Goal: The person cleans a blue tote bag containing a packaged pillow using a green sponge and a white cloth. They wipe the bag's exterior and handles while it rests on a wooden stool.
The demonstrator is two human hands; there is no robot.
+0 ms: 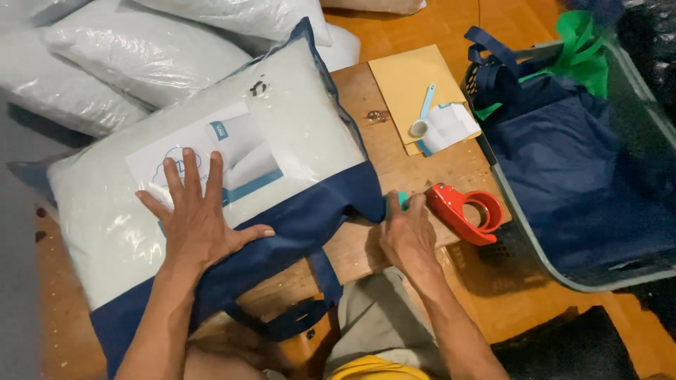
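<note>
— What are the hands doing from where you stand?

— The left hand [201, 218] lies flat, fingers [189, 172] spread wide apart, pressed on the white pillow packed in a clear plastic case with dark blue fabric trim [211, 183]. The palm sits where the clear front meets the blue band, just below the printed paper insert [211, 158].

— And the pillow itself?

— It lies tilted across the left half of the small wooden table [415, 172], one blue corner reaching towards the middle. A blue strap [320, 281] hangs off the near edge over the person's lap.

— The right hand?

— The right hand [408, 236] rests on the table at that blue corner, fingers drawn together, curled on the teal end [401, 199] of the red plastic tape dispenser [468, 211]. How firmly they grip, I cannot tell; the knuckles hide it. The dispenser sits at the right edge of the table, touching the hand.

— Anything else on the table?

— A tan paper envelope [408, 88] at the far side, with a light blue plastic scoop [424, 112] and a folded white sheet [451, 127] on it.

— Around it?

— More plastic-wrapped white pillows [141, 49] piled on the left, well behind the hand. On the right a grey-green crate [542, 260] holds dark blue fabric bags [570, 169] and a green one [581, 46].
</note>
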